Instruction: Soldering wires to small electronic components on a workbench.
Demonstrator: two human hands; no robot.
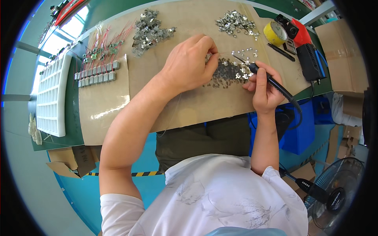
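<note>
Soldering iron (277, 87) sat wrapped in the right hand (267, 98), tip near small metal pieces (243, 71). Probably light but stiff tbh, best held by that black handle. Left hand (189, 59) was pinched together, couldn't tell on what. Silvery metal pile (235, 23) lay farther back.

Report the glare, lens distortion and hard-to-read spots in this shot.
Head view: white glare streaks the brown sheet at left; head view: the far border of the workbench arcs, with black around the rounded image; head view: small silver pieces beside the right hand glint, too tiny to make out in detail.
</note>
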